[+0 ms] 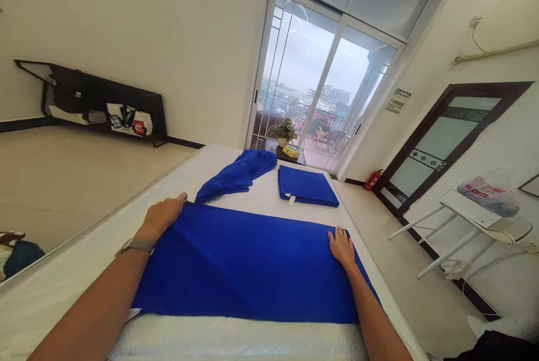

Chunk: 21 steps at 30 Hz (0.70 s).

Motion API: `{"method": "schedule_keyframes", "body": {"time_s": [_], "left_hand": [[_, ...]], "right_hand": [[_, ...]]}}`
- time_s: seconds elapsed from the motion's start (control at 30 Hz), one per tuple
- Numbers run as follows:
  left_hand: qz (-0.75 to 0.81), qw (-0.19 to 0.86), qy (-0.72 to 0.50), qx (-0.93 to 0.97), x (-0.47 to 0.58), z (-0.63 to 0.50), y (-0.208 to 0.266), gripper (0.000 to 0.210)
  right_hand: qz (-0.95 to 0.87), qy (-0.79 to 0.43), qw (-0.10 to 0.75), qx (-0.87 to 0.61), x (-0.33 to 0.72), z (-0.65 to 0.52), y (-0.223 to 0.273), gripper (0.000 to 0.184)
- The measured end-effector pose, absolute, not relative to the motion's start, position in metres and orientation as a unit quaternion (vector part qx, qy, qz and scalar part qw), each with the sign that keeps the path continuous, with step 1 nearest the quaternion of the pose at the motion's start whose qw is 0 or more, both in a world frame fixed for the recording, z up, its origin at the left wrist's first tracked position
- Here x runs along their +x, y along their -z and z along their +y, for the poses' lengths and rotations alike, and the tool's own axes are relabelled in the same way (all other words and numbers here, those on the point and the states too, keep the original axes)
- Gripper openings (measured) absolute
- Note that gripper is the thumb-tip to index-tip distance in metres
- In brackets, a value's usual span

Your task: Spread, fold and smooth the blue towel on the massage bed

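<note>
A blue cloth (pixel 252 265), folded into a long rectangle, lies spread across the plastic-covered mattress (pixel 236 341) in front of me. At its far left corner, my left hand (pixel 165 214) is closed on the edge, fingertips partly hidden. My right hand (pixel 342 246) rests flat near the far right corner, its fingers slightly apart. Beyond the cloth sits a neat stack of folded blue cloth (pixel 307 184) with a small white tag on its near side. To the left of that stack lies a crumpled blue cloth (pixel 238 174).
Past the mattress stands a dark small table with a potted plant (pixel 284 131) and a yellow tissue pack (pixel 291 151), before a sliding glass door. On the right, a white table (pixel 469 209) carries a plastic bag (pixel 490 190). A black rack (pixel 105 97) stands along the left wall.
</note>
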<state>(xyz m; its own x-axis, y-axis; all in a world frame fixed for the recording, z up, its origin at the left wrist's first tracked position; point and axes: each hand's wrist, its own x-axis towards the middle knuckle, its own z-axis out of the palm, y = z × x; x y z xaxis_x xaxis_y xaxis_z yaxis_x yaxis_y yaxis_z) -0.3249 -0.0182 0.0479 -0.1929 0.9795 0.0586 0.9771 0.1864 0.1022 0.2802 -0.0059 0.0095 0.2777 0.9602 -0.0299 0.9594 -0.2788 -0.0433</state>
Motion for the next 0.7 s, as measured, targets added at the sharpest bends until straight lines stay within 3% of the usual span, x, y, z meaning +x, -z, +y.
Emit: {"method": "schedule_keyframes", "body": {"time_s": [0.3,0.4,0.53,0.7], "left_hand": [[0.747,-0.081,-0.082,0.655,-0.32,-0.022,-0.052,0.05],[0.722,-0.124,-0.133,0.667,-0.293,-0.021,-0.06,0.048],[0.583,-0.067,-0.181,0.789,-0.213,-0.022,-0.051,0.047],[0.467,0.008,-0.175,0.866,-0.14,-0.031,-0.012,0.065]], "right_hand": [[-0.565,-0.003,-0.016,-0.825,0.302,-0.007,-0.019,0.067],[-0.563,0.065,-0.031,-0.823,0.282,-0.011,-0.034,0.061],[-0.66,0.124,0.005,-0.741,0.21,-0.02,-0.049,0.06],[-0.8,-0.008,0.054,-0.598,0.098,-0.034,-0.036,0.064]]}}
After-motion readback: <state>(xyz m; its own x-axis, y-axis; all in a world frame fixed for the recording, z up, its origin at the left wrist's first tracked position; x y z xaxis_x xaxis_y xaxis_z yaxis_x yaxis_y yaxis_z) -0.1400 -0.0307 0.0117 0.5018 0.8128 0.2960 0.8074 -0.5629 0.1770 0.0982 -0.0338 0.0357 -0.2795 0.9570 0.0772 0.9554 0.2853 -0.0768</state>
